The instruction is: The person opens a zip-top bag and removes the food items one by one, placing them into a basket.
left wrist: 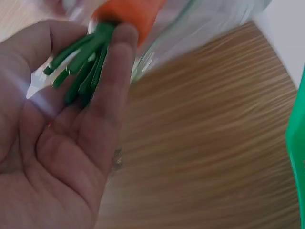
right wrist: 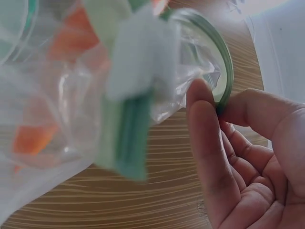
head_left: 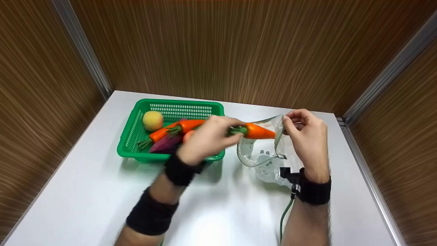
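My left hand pinches an orange carrot by its green stalks, between thumb and fingers. The carrot lies nearly level, its tip pointing right at the mouth of a clear plastic zip bag. With thumb and fingertips, my right hand pinches the far right part of the bag's rim and keeps the mouth spread. In the right wrist view a green-edged rim runs between thumb and forefinger, and orange shows through the bag's film. A blurred white and green piece hangs in front of it.
Left of the bag stands a green basket. It holds a yellow peach, carrots, a purple sweet potato and a red round thing partly behind my left hand. Brown wood-grain walls enclose the white table.
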Demonstrator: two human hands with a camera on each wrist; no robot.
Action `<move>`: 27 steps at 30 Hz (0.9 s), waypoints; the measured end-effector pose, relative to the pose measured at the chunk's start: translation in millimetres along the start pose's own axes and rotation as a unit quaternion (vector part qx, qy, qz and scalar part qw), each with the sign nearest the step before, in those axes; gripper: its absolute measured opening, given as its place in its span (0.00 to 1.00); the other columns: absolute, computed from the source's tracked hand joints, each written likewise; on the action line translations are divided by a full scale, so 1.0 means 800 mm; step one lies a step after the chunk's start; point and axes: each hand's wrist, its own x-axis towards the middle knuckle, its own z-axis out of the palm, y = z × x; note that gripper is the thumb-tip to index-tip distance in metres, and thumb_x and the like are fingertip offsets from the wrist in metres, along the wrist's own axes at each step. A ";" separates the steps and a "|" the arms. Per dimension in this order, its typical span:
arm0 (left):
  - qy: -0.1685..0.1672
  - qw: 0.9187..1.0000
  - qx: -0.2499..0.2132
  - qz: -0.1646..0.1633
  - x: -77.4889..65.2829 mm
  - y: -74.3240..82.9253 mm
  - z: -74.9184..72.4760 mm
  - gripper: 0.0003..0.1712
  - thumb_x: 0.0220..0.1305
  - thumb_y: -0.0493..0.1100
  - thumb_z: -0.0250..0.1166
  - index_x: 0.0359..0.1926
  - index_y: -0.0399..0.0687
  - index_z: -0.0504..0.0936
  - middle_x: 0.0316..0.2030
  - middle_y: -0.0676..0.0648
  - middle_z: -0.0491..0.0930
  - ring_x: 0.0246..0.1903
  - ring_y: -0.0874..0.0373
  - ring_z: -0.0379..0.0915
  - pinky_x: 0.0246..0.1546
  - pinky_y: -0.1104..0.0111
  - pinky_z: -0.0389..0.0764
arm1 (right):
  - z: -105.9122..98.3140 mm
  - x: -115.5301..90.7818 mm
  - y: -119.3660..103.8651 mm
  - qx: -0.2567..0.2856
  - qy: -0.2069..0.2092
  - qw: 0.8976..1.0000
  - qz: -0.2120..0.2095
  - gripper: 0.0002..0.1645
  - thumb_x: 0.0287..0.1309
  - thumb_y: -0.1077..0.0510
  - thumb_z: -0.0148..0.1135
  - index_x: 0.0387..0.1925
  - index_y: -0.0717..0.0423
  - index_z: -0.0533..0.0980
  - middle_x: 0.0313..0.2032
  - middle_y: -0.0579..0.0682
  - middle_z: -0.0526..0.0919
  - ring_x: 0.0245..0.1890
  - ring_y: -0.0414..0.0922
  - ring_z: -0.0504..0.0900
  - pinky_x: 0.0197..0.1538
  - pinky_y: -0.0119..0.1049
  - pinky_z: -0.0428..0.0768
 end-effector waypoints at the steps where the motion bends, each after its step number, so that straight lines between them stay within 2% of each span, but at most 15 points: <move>1: 0.006 1.000 -0.012 -0.006 -0.007 -0.002 -0.013 0.19 0.81 0.39 0.72 0.67 0.40 0.93 0.57 0.41 0.97 0.46 0.49 0.89 0.57 0.59 0.92 | 0.000 0.000 0.000 0.002 0.001 1.000 0.001 0.09 0.81 0.61 0.73 0.52 0.64 0.89 0.46 0.64 0.95 0.30 0.21 0.88 0.40 0.18 0.87; 5: 0.047 0.996 -0.052 -0.046 -0.036 -0.011 -0.062 0.18 0.81 0.40 0.73 0.66 0.45 0.95 0.55 0.46 0.97 0.36 0.52 0.79 0.41 0.69 0.80 | 0.000 0.001 0.001 0.012 0.010 1.000 -0.001 0.08 0.80 0.61 0.74 0.50 0.64 0.89 0.42 0.58 0.95 0.29 0.22 0.89 0.39 0.19 0.87; 8: 0.086 0.991 -0.068 -0.082 -0.053 -0.024 -0.090 0.17 0.81 0.41 0.74 0.66 0.48 0.95 0.58 0.48 0.96 0.38 0.54 0.82 0.39 0.73 0.80 | 0.000 0.001 0.000 0.019 0.016 1.000 -0.007 0.07 0.79 0.62 0.74 0.48 0.63 0.89 0.39 0.52 0.94 0.29 0.23 0.89 0.39 0.19 0.87; 11: 0.115 0.985 -0.061 -0.112 -0.063 -0.039 -0.107 0.17 0.81 0.41 0.74 0.66 0.50 0.95 0.58 0.48 0.96 0.40 0.56 0.83 0.37 0.75 0.79 | 0.001 0.001 0.001 0.026 0.016 0.999 -0.012 0.06 0.79 0.62 0.74 0.48 0.64 0.89 0.37 0.50 0.94 0.29 0.23 0.90 0.39 0.20 0.88; 13: 0.130 0.983 -0.045 -0.125 -0.069 -0.049 -0.116 0.17 0.82 0.41 0.73 0.66 0.51 0.95 0.58 0.47 0.96 0.36 0.56 0.81 0.34 0.76 0.77 | 0.001 0.001 0.001 0.028 0.014 0.999 -0.011 0.06 0.79 0.62 0.74 0.48 0.64 0.89 0.37 0.50 0.94 0.29 0.23 0.90 0.39 0.20 0.89; 17: 0.155 0.977 -0.017 -0.143 -0.079 -0.069 -0.135 0.17 0.82 0.42 0.72 0.65 0.49 0.95 0.56 0.44 0.96 0.34 0.56 0.81 0.30 0.77 0.75 | 0.002 0.001 0.002 0.025 0.014 1.000 -0.007 0.07 0.80 0.62 0.74 0.49 0.64 0.89 0.39 0.53 0.94 0.30 0.23 0.90 0.40 0.20 0.89; 18: 0.159 0.976 -0.009 -0.151 -0.081 -0.075 -0.139 0.17 0.83 0.42 0.71 0.65 0.48 0.95 0.56 0.43 0.96 0.35 0.56 0.82 0.32 0.78 0.77 | 0.002 0.001 0.002 0.023 0.013 1.000 -0.006 0.07 0.80 0.61 0.74 0.49 0.64 0.89 0.40 0.54 0.94 0.30 0.22 0.90 0.40 0.19 0.88; 20: 0.164 0.972 0.008 -0.170 -0.082 -0.088 -0.146 0.17 0.84 0.43 0.70 0.66 0.47 0.94 0.56 0.42 0.96 0.37 0.60 0.83 0.35 0.79 0.78 | 0.002 0.002 0.002 0.018 0.013 1.000 -0.006 0.07 0.81 0.61 0.74 0.50 0.64 0.89 0.42 0.58 0.94 0.30 0.21 0.89 0.40 0.18 0.88; 22: 0.159 0.967 0.025 -0.197 -0.080 -0.102 -0.150 0.18 0.84 0.43 0.69 0.67 0.46 0.94 0.57 0.39 0.96 0.30 0.60 0.76 0.30 0.77 0.73 | 0.003 0.003 0.002 0.012 0.013 1.000 -0.008 0.08 0.81 0.61 0.73 0.50 0.64 0.89 0.44 0.60 0.95 0.30 0.21 0.88 0.40 0.18 0.87; 23: 0.151 0.965 0.033 -0.210 -0.077 -0.110 -0.151 0.19 0.85 0.43 0.68 0.68 0.46 0.93 0.57 0.39 0.95 0.27 0.60 0.72 0.28 0.75 0.70 | 0.002 0.003 0.002 0.009 0.012 1.000 -0.009 0.08 0.81 0.61 0.73 0.50 0.64 0.89 0.44 0.61 0.95 0.31 0.20 0.88 0.40 0.17 0.87; 25: 0.136 0.962 0.049 -0.230 -0.071 -0.124 -0.151 0.20 0.84 0.43 0.67 0.68 0.45 0.93 0.60 0.37 0.95 0.28 0.61 0.72 0.29 0.74 0.70 | 0.002 0.003 0.002 0.005 0.009 1.000 -0.010 0.08 0.82 0.60 0.72 0.51 0.63 0.89 0.45 0.62 0.95 0.31 0.21 0.88 0.40 0.17 0.87; 27: 0.116 0.961 0.060 -0.245 -0.065 -0.139 -0.149 0.21 0.84 0.42 0.66 0.69 0.43 0.92 0.61 0.36 0.94 0.28 0.57 0.73 0.28 0.71 0.70 | 0.003 0.003 0.003 0.003 0.007 1.000 -0.012 0.08 0.82 0.60 0.72 0.51 0.63 0.89 0.44 0.62 0.95 0.30 0.21 0.88 0.40 0.18 0.87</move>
